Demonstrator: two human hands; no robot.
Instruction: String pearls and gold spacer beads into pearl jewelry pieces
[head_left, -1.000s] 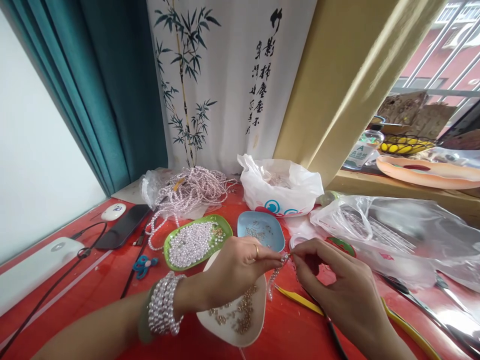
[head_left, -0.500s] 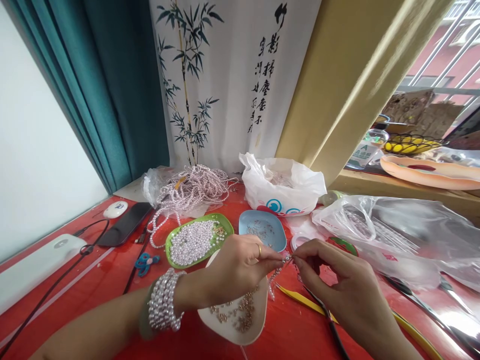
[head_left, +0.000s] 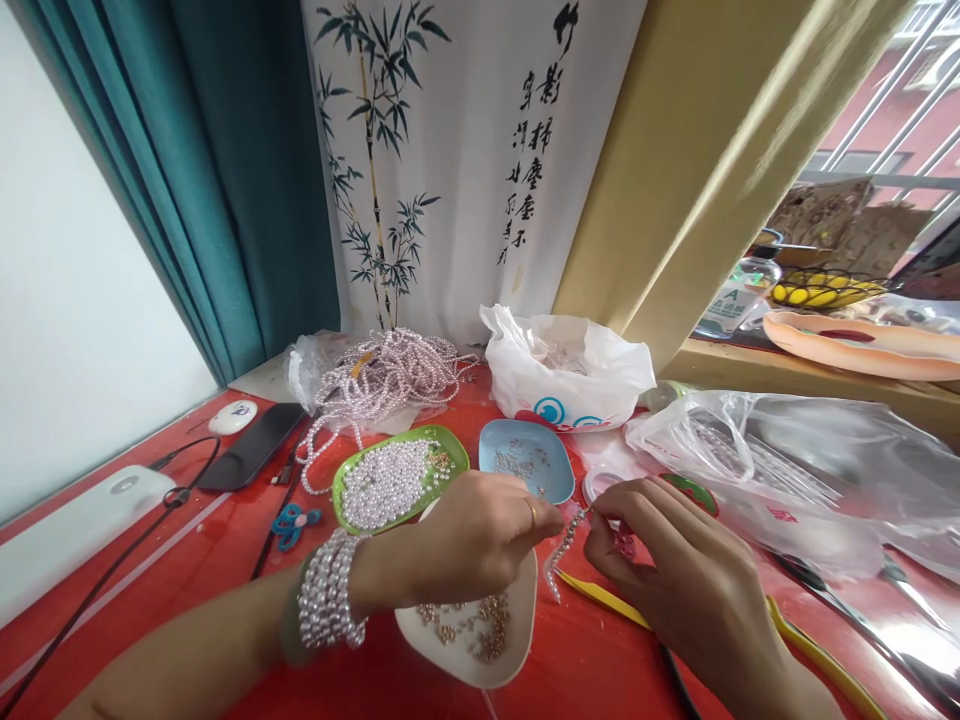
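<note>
A short strand of small shiny beads (head_left: 564,548) hangs down between my two hands. My right hand (head_left: 686,570) pinches its upper end between thumb and index finger. My left hand (head_left: 472,535), a ring on one finger and a pearl bracelet (head_left: 330,590) on the wrist, is closed just left of the strand. Whatever its fingertips hold is too small to make out. Below my left hand, partly covered by it, is a white dish (head_left: 514,655) with gold beads (head_left: 487,630). Yellow-handled tweezers or pliers (head_left: 600,600) lie below the strand, partly behind my right hand.
Behind my hands are a green tray (head_left: 349,520) of pearls and a blue tray (head_left: 491,435) with small metal pieces. Pearl strings (head_left: 397,370), a white bag (head_left: 517,385) and a clear plastic bag (head_left: 840,430) lie farther back. A phone (head_left: 255,450) is left; more tools (head_left: 832,590) lie right.
My left fingertips have moved slightly left, away from the top of the strand. The strand shows more fully now, and my right hand has turned a little.
</note>
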